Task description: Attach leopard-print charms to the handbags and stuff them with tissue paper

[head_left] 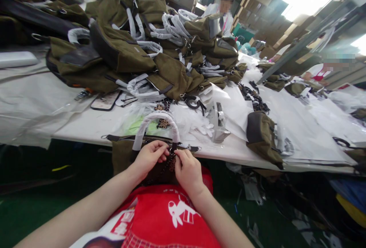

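An olive-green handbag point(121, 156) leans against the table edge in front of me, its arched handle point(159, 115) wrapped in white film. My left hand point(153, 154) is closed in a pinch beside the right foot of the handle; what lies between its fingertips is too small to make out. My right hand point(188, 170) pinches at the small metal ring point(171, 151) at that same handle foot. Below the ring, between the hands, hang a thin chain and a leopard-print tag point(172, 165). The bag's lower part is hidden by my hands and red apron point(171, 213).
Many olive bags point(122, 46) lie heaped across the white table point(85, 124). Nearby are a phone point(106, 100), leopard-print pieces point(163, 123) on clear plastic, a metal tape dispenser point(219, 126) and a small bag point(261, 137). Other people point(227, 19) stand behind.
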`<state>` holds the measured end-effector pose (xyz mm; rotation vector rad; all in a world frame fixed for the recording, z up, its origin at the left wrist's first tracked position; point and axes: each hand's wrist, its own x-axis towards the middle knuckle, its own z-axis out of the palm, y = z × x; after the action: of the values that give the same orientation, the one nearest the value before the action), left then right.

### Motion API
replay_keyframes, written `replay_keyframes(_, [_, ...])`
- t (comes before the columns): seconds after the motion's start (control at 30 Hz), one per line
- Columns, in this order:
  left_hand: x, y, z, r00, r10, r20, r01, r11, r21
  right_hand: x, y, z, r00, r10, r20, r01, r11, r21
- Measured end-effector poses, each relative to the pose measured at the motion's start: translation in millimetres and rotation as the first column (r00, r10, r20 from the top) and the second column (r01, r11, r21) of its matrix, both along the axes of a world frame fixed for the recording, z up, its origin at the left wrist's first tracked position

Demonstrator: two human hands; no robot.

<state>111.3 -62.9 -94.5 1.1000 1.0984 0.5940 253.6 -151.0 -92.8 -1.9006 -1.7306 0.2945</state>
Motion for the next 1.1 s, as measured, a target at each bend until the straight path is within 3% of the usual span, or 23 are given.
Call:
replay_keyframes(0.1, [-5, 5, 0.6, 0.964, -0.141, -0.224, 0.18, 0.97, 0.166, 0, 4, 1.0, 0.991, 0.039, 0.125, -0.029, 0.996, -0.082])
replay_keyframes(0.2, [-12, 9, 2.1, 0.846, -0.216, -0.488, 0.402, 0.859, 0.316, -1, 7, 1.5, 0.982, 0.058, 0.177, -0.035, 0.991, -0.13])
replay_keyframes(0.27, [-13, 12, 3.7, 0.749, -0.257, -0.611, 0.532, 0.783, 0.322, -1, 8, 0.9, 0.984, 0.065, 0.167, -0.042, 0.989, -0.14])
replay_keyframes(0.33, [-11, 13, 5.1, 0.705, -0.288, -0.648, 0.589, 0.746, 0.31, -1, 8, -0.2, 0.991, 0.058, 0.122, -0.042, 0.991, -0.128])
replay_keyframes(0.53, [1, 11, 4.7, 0.739, -0.303, -0.602, 0.593, 0.718, 0.365, 5, 8, -2.3, 0.998, 0.028, -0.053, -0.032, 0.997, -0.077])
replay_keyframes(0.67, [1, 9, 1.1, 0.82, -0.297, -0.489, 0.512, 0.762, 0.396, 8, 14, -0.7, 0.992, -0.024, -0.123, 0.016, 0.997, -0.071])
replay_keyframes(0.8, [0, 6, -4.6, 0.866, -0.285, -0.411, 0.451, 0.801, 0.394, 7, 26, 4.4, 0.973, -0.13, -0.19, 0.097, 0.98, -0.173])
replay_keyframes(0.97, [2, 4, -10.4, 0.884, -0.261, -0.387, 0.402, 0.848, 0.346, 5, 40, 9.5, 0.97, -0.14, -0.201, 0.067, 0.941, -0.331])
replay_keyframes(1.1, [-3, 5, -1.8, 0.873, -0.312, -0.374, 0.444, 0.826, 0.348, 6, 40, 8.9, 0.976, -0.096, -0.197, 0.048, 0.971, -0.234])
